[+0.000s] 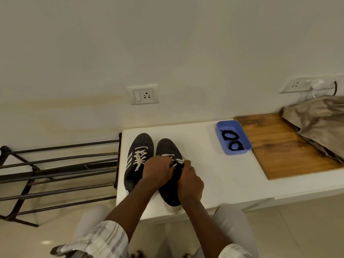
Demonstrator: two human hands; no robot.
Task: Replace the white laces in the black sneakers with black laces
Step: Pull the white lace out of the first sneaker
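While white laces sit in both black sneakers, the swap looks barely begun | white surface (pixel 214 174), frame centre | fully laced sneaker (pixel 142 141), second sneaker (pixel 167 146) just right of it | left hand (pixel 157 171) and right hand (pixel 189 183) curled, pinching its white lace (pixel 167 155) | blue tray (pixel 233 152) centre right, black laces (pixel 232 140) coiled inside

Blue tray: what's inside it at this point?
Two coiled bundles of black laces lie inside the blue tray, one behind the other. The coils cover the tray floor beneath them, and the near wall hides a strip of that floor.
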